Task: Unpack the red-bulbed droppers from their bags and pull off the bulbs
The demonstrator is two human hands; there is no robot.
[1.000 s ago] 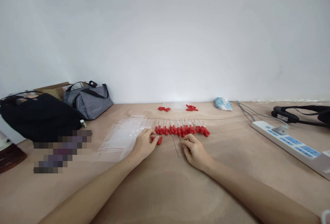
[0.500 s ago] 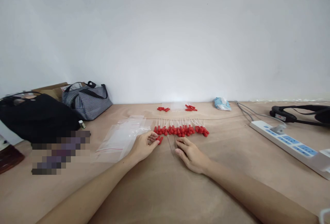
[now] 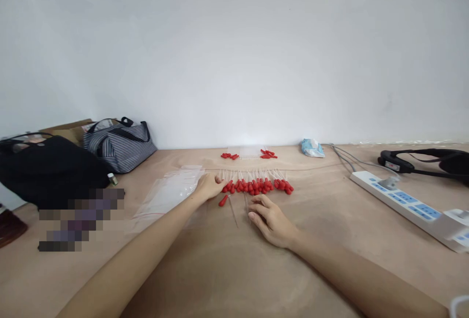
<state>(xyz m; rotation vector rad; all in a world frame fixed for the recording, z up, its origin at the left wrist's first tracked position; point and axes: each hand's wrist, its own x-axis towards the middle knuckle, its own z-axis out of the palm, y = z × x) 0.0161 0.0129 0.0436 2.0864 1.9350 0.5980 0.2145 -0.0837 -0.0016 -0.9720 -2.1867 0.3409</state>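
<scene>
Along the middle of the table lies a row of droppers, thin clear tubes topped with red rubber bulbs. At its left end my left hand is closed, its fingertips on a dropper's red bulb and partly hidden. A loose red bulb rests just below that hand. To its right, a bare thin tube lies slanted on the wood. My right hand rests in front of the row, fingers loosely bent and apart. Another thin tube lies beside its fingertips.
Clear zip bags lie left of the row. More red bulbs and clear tubes sit near the wall. A blue-white packet, a power strip and a black headset are right; bags stand left.
My left hand has moved up and left, from the loose bulb to the row's left end. That bulb now lies free on the table. My right hand has barely moved.
</scene>
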